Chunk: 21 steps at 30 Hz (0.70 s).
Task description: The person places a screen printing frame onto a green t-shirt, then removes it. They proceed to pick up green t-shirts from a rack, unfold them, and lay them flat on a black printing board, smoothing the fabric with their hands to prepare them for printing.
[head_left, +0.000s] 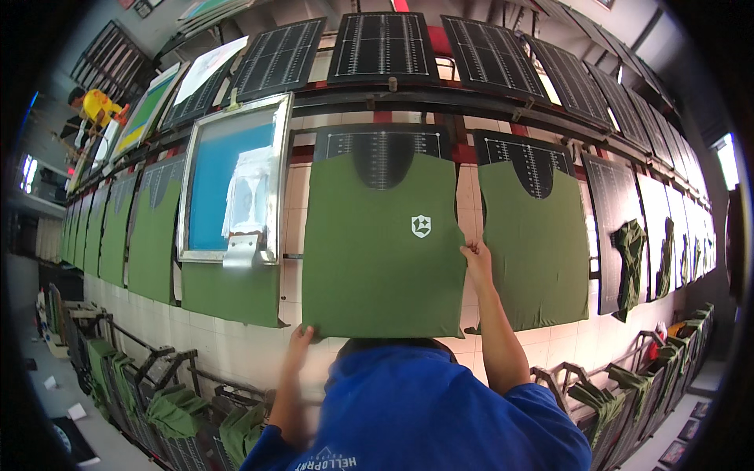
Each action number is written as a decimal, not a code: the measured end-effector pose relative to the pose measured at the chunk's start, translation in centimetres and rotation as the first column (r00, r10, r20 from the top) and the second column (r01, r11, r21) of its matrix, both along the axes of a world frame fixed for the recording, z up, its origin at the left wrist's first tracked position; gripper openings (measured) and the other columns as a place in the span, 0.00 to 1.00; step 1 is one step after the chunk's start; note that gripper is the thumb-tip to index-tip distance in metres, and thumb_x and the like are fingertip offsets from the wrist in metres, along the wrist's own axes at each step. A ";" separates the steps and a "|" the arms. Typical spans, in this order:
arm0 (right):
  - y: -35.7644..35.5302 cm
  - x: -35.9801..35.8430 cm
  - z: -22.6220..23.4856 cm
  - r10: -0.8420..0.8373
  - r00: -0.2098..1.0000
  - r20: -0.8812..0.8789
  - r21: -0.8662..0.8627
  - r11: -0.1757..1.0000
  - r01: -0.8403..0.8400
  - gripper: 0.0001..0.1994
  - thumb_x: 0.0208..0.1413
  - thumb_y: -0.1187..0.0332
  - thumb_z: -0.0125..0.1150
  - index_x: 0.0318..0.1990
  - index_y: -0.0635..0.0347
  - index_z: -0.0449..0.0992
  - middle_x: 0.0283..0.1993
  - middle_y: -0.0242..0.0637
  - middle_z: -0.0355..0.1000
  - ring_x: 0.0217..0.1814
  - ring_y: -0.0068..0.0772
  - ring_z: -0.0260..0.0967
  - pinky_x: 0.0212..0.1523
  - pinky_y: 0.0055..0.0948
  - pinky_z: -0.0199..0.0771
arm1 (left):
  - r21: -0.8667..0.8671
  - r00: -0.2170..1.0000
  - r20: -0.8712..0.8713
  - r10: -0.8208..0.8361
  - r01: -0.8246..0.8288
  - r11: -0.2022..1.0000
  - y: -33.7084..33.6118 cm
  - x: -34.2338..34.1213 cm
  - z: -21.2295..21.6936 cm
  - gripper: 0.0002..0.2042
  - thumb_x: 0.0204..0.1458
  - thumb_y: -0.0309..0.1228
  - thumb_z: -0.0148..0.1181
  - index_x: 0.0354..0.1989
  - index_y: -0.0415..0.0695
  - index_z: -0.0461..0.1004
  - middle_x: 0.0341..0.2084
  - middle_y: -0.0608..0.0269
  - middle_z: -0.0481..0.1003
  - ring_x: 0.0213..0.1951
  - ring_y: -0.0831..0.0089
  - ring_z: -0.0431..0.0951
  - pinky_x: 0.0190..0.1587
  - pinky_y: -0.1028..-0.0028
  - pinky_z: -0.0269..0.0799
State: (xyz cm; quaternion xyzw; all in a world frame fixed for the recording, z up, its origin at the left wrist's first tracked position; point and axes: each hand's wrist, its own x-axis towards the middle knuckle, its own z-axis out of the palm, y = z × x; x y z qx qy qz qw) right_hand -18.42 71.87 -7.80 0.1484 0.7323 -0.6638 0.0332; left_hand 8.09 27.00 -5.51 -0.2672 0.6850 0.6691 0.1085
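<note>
A green shirt panel point(353, 259) with a small white shield print point(421, 227) lies flat on a black board with white ruler marks point(382, 145), directly in front of me. My right hand point(476, 255) pinches the panel's right edge about halfway down, with thumb and fingers together. Down at the lower left corner, my left hand point(300, 339) has its fingers closed on the panel's edge; it is slightly blurred. Just right of it, another green panel point(534, 243) without a visible print covers the neighbouring board.
To the left, a metal-framed printing screen point(284, 180) with blue mesh rests over another green panel. A metal squeegee-like blade point(244, 251) sits at its lower edge. Bare black boards point(382, 47) line the far side. Behind me, crumpled green pieces point(177, 410) hang on a rack.
</note>
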 end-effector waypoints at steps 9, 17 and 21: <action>0.3 12.8 -0.1 -0.033 0.971 0.235 -0.083 0.995 0.054 0.17 0.66 0.62 0.56 0.53 0.68 0.72 0.48 0.32 0.71 0.51 0.25 0.66 0.54 0.26 0.66 | 0.009 0.841 0.494 -0.221 0.249 0.968 -4.1 10.4 -9.6 0.19 0.58 0.39 0.64 0.47 0.33 0.77 0.34 0.60 0.81 0.35 0.69 0.79 0.42 0.67 0.73; 5.8 25.8 1.0 0.429 0.706 0.563 0.021 0.847 -0.531 0.16 0.60 0.61 0.65 0.47 0.66 0.78 0.38 0.35 0.79 0.39 0.26 0.74 0.44 0.29 0.75 | -0.321 0.275 0.603 -0.748 0.943 0.088 2.5 7.0 -11.2 0.25 0.62 0.52 0.52 0.33 0.41 0.84 0.26 0.47 0.80 0.32 0.55 0.83 0.38 0.59 0.76; 8.9 26.6 2.3 0.284 0.726 0.626 0.107 0.891 -0.442 0.16 0.59 0.59 0.65 0.43 0.66 0.81 0.37 0.40 0.80 0.38 0.27 0.76 0.41 0.30 0.76 | -0.183 0.096 0.356 -0.929 0.983 0.031 12.5 -6.7 -1.0 0.27 0.63 0.52 0.49 0.27 0.39 0.80 0.25 0.48 0.79 0.31 0.51 0.80 0.38 0.55 0.73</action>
